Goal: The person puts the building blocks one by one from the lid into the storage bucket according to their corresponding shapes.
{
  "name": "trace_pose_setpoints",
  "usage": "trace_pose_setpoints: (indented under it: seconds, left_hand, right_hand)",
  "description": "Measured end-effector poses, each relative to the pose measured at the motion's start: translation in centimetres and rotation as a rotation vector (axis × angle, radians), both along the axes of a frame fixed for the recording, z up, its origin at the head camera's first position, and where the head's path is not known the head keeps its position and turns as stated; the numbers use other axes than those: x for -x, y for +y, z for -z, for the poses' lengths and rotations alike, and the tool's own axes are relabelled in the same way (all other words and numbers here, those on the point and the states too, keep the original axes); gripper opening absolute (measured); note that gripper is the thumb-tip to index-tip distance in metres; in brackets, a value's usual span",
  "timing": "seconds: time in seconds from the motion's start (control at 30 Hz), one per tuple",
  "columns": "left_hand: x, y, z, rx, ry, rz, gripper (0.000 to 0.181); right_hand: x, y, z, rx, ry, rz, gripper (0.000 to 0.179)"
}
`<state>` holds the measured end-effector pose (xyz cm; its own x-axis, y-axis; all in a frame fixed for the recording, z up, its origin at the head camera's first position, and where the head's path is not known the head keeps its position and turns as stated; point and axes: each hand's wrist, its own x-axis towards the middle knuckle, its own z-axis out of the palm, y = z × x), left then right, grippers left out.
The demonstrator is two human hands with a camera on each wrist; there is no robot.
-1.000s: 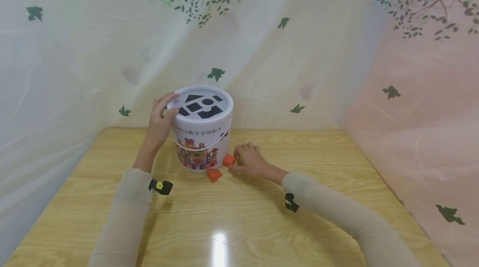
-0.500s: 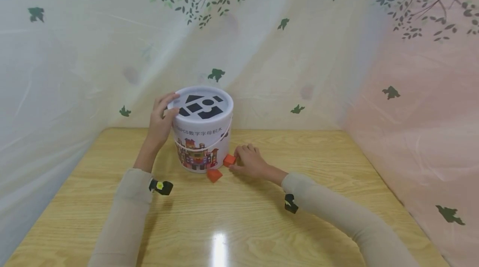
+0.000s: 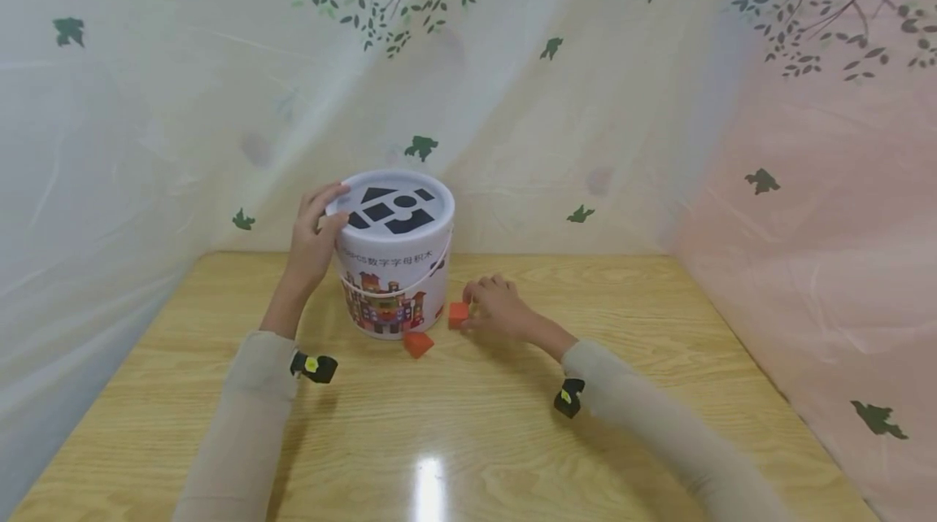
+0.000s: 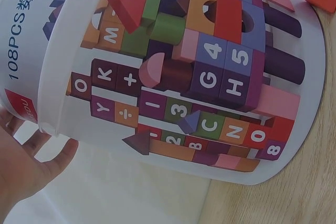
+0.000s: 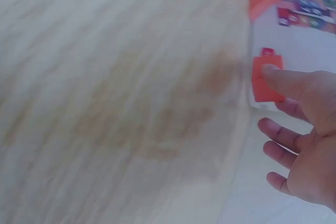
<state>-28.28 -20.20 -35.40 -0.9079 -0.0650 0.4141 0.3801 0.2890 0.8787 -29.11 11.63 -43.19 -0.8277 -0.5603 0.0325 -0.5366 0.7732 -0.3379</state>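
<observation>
A white lidded bucket (image 3: 394,254) of toy building blocks stands upright at the table's back, black shapes printed on its lid. My left hand (image 3: 313,233) grips the lid's left rim; in the left wrist view its fingers (image 4: 62,157) lie against the bucket's side. Low at the bucket's right, my right hand (image 3: 501,308) pinches an orange-red block (image 3: 458,315) between thumb and index finger. The block is just apart from the bucket. The right wrist view shows the thumb on this block (image 5: 268,90), the other fingers spread loosely. A red triangular block (image 3: 418,344) lies before the bucket.
Everything stands on a wood-grain table (image 3: 512,441). Behind it hangs a pale curtain (image 3: 556,140) printed with leaves and branches. The bucket's thin white handle (image 3: 395,291) hangs down across its front.
My right hand has moved slightly right with the orange-red block, opening a small gap from the bucket. The left hand and bucket stay in place.
</observation>
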Motion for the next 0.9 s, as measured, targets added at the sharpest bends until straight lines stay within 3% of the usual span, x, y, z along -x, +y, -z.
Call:
trace_pose_setpoints:
  seconds: [0.27, 0.5, 0.63, 0.9]
  left_hand:
    - [0.0, 0.0, 0.1, -0.006, -0.005, 0.001, 0.051]
    - [0.0, 0.0, 0.1, -0.003, -0.009, -0.005, 0.051]
    - [0.1, 0.0, 0.2, -0.002, -0.009, -0.003, 0.051]
    - [0.0, 0.1, 0.0, -0.006, -0.01, -0.001, 0.051]
  right_hand:
    - [0.4, 1.3, -1.9, 0.038, 0.088, -0.078, 0.034]
    - [0.8, 2.1, -4.1, 0.067, 0.098, -0.054, 0.034]
    - [1.4, 2.5, -6.1, 0.098, 0.119, -0.044, 0.035]
    - [2.3, 3.1, -11.5, 0.139, 0.156, -0.025, 0.038]
